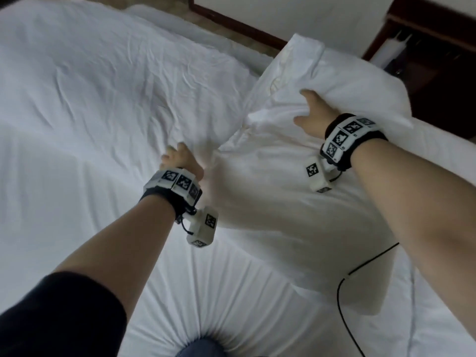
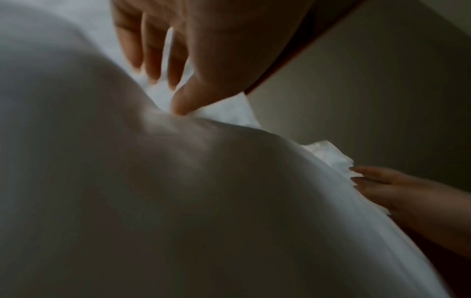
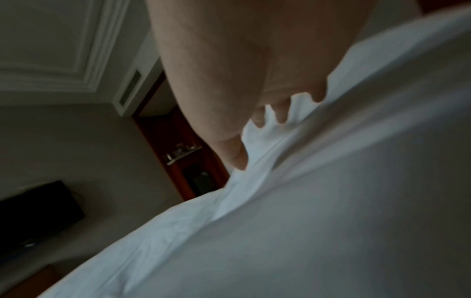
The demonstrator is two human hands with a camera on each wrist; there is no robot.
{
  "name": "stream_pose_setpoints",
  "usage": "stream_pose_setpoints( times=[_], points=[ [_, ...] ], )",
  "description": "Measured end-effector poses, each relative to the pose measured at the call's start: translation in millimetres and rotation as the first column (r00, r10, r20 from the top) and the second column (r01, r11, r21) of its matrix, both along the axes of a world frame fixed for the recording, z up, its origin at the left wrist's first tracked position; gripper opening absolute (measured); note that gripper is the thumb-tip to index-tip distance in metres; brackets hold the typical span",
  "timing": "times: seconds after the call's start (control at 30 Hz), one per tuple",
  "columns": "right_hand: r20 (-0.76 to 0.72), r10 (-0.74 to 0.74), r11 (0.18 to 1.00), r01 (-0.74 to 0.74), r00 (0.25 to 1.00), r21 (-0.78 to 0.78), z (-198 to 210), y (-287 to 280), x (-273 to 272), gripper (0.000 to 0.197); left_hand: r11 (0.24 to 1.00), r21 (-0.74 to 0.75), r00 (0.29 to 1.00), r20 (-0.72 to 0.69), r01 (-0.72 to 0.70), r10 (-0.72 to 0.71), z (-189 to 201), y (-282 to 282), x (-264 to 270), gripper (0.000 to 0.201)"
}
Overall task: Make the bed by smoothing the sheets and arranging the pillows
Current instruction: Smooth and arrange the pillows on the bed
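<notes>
A large white pillow [image 1: 283, 202] is held up, tilted, over the right half of the bed. My left hand [image 1: 177, 158] grips its near left edge; in the left wrist view the thumb and fingers of that hand [image 2: 168, 90] pinch a fold of the pillowcase [image 2: 178, 201]. My right hand [image 1: 311, 109] grips the pillow farther up, and its fingers [image 3: 270, 113] dig into the bunched fabric [image 3: 305, 221]. The right hand [image 2: 382, 187] also shows at the pillow's far edge. A creased white sheet [image 1: 90, 99] covers the mattress to the left.
A dark wooden nightstand [image 1: 438, 47] stands at the top right, beside the bed. A wooden frame edge [image 1: 231, 21] runs along the wall behind the bed. A black cable [image 1: 360, 279] hangs under my right arm. My knee [image 1: 201, 349] presses on the mattress's near edge.
</notes>
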State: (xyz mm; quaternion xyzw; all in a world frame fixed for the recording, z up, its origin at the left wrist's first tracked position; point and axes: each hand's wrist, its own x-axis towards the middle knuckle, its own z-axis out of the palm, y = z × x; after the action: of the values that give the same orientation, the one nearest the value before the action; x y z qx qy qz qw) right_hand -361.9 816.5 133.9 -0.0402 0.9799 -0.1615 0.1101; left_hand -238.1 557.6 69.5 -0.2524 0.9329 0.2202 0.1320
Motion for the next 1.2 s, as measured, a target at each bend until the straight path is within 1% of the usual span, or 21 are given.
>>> stream_pose_setpoints(
  times=[0.07, 0.13, 0.2, 0.27, 0.33, 0.4, 0.5, 0.53, 0.57, 0.63, 0.67, 0.7, 0.73, 0.77, 0.83, 0.9, 0.97, 1.0, 1.07, 1.13, 1.2],
  points=[
    [0.017, -0.127, 0.979, 0.123, 0.992, 0.161, 4, 32, 3, 0.073, 0.998, -0.022, 0.976, -0.209, 0.054, -0.058, 22, 25, -22, 0.051],
    [0.013, -0.217, 0.948, 0.207, 0.976, 0.243, 3, 60, 7, 0.072, 0.986, 0.068, 0.930, -0.348, 0.151, -0.118, 37, 55, -51, 0.045],
    [0.016, -0.269, 0.934, 0.257, 0.963, 0.248, -2, 81, 9, 0.074, 0.950, 0.218, 0.896, -0.429, 0.226, -0.114, 44, 83, -84, 0.038],
    [0.032, -0.348, 0.919, 0.335, 0.937, 0.207, -5, 100, 7, 0.079, 0.893, 0.372, 0.901, -0.427, 0.253, -0.077, 49, 110, -123, 0.038],
    [0.072, -0.439, 0.893, 0.425, 0.896, 0.149, -11, 115, 6, 0.084, 0.850, 0.466, 0.930, -0.361, 0.244, -0.069, 51, 127, -161, 0.042],
    [0.117, -0.500, 0.865, 0.487, 0.858, 0.121, -23, 127, 3, 0.090, 0.834, 0.499, 0.953, -0.288, 0.237, -0.099, 50, 142, -198, 0.047],
    [0.172, -0.485, 0.872, 0.490, 0.857, 0.020, -41, 133, 3, 0.093, 0.852, 0.456, 0.959, -0.226, 0.258, -0.169, 40, 153, -236, 0.050],
    [0.184, -0.477, 0.873, 0.488, 0.859, -0.013, -46, 134, 3, 0.093, 0.859, 0.448, 0.965, -0.185, 0.250, -0.184, 33, 155, -248, 0.058],
    [0.192, -0.472, 0.873, 0.487, 0.860, -0.035, -49, 136, 1, 0.093, 0.870, 0.443, 0.976, -0.129, 0.215, -0.175, 26, 155, -258, 0.074],
    [0.201, -0.472, 0.870, 0.490, 0.858, -0.047, -52, 138, -2, 0.094, 0.895, 0.431, 0.992, -0.006, 0.115, -0.124, 1, 151, -280, 0.122],
    [0.207, -0.473, 0.869, 0.492, 0.856, -0.049, -52, 139, -3, 0.094, 0.900, 0.425, 0.994, 0.013, 0.092, -0.108, -8, 149, -287, 0.137],
    [0.213, -0.473, 0.868, 0.493, 0.855, -0.052, -51, 139, -3, 0.095, 0.891, 0.445, 0.994, 0.018, 0.090, -0.110, -4, 146, -282, 0.141],
    [0.215, -0.473, 0.868, 0.494, 0.854, -0.057, -50, 139, -4, 0.095, 0.874, 0.473, 0.992, 0.012, 0.106, -0.127, 10, 143, -271, 0.133],
    [0.214, -0.474, 0.866, 0.496, 0.854, -0.060, -48, 138, -4, 0.095, 0.857, 0.494, 0.986, 0.002, 0.143, -0.166, 26, 139, -258, 0.115],
    [0.208, -0.480, 0.863, 0.501, 0.852, -0.060, -47, 136, -5, 0.094, 0.843, 0.493, 0.971, -0.012, 0.213, -0.239, 33, 132, -252, 0.077],
    [0.201, -0.483, 0.863, 0.503, 0.852, -0.056, -46, 133, -5, 0.094, 0.819, 0.465, 0.942, -0.132, 0.335, -0.310, 37, 129, -247, 0.053],
    [0.201, -0.488, 0.860, 0.507, 0.849, -0.057, -45, 132, -5, 0.094, 0.811, 0.423, 0.905, -0.312, 0.405, -0.289, 36, 129, -250, 0.033],
    [0.201, -0.489, 0.859, 0.509, 0.849, -0.057, -45, 132, -5, 0.094, 0.807, 0.427, 0.894, -0.368, 0.407, -0.256, 37, 131, -251, 0.031],
    [0.197, -0.490, 0.859, 0.509, 0.849, -0.055, -45, 133, -6, 0.094, 0.790, 0.480, 0.902, -0.378, 0.382, -0.207, 37, 142, -252, 0.033],
    [0.196, -0.488, 0.861, 0.506, 0.850, -0.052, -46, 134, -6, 0.094, 0.787, 0.523, 0.925, -0.348, 0.326, -0.152, 37, 152, -252, 0.049],
    [0.198, -0.485, 0.864, 0.502, 0.852, -0.042, -45, 134, -7, 0.094, 0.799, 0.502, 0.928, -0.325, 0.330, -0.180, 39, 156, -253, 0.056]
  ],
)
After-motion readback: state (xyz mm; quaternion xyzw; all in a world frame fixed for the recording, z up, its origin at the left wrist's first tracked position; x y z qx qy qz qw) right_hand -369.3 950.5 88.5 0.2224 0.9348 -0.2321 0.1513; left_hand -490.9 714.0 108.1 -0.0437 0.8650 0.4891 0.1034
